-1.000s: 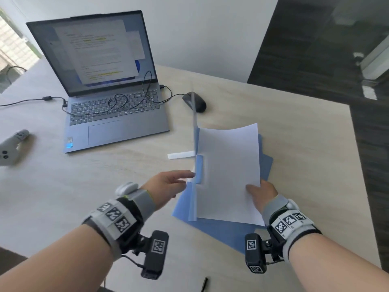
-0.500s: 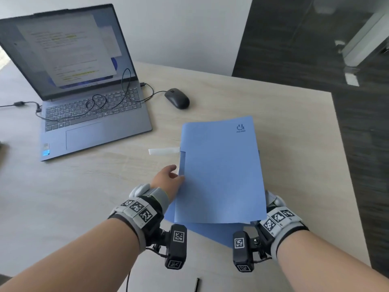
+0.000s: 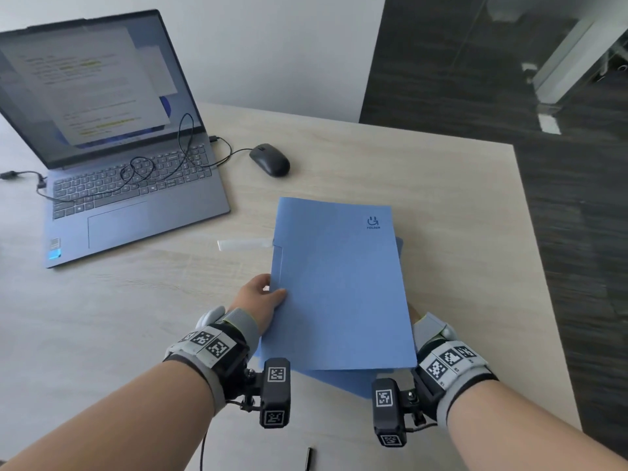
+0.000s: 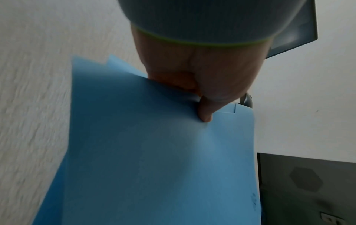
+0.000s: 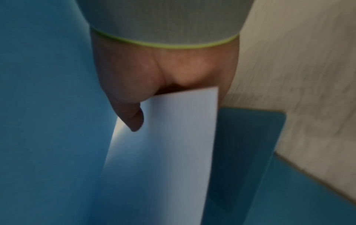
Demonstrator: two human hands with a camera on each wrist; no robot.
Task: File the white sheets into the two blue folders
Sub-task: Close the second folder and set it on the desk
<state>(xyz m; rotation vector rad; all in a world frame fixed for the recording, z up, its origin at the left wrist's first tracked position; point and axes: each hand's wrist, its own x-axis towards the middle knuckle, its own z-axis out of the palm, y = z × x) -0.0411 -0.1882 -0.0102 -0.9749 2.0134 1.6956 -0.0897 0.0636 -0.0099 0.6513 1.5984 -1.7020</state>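
Observation:
A blue folder [image 3: 339, 283] lies closed over its contents in the middle of the table, logo at its far right corner. My left hand [image 3: 272, 290] pinches its left edge, thumb on the cover [image 4: 154, 152]. My right hand [image 3: 413, 314] is mostly hidden under the cover's near right corner. In the right wrist view that hand [image 5: 134, 121] pinches a white sheet [image 5: 163, 144] beneath the raised cover [image 5: 48, 106]. A second blue folder [image 3: 339, 382] lies flat underneath, skewed, showing at the near edge and at the right [image 5: 246, 144].
An open laptop [image 3: 112, 158] with a cable looped over its keyboard stands at the far left. A black mouse [image 3: 270, 159] sits beyond the folders. A white strip [image 3: 244, 244] lies left of them. A black pen [image 3: 308, 458] lies near me. The table edge [image 3: 543, 266] runs at right.
The folder's cover, upright a second ago, has swung down over the white sheet. My left hand now pinches the folder's left edge, and my right hand has vanished beneath the cover.

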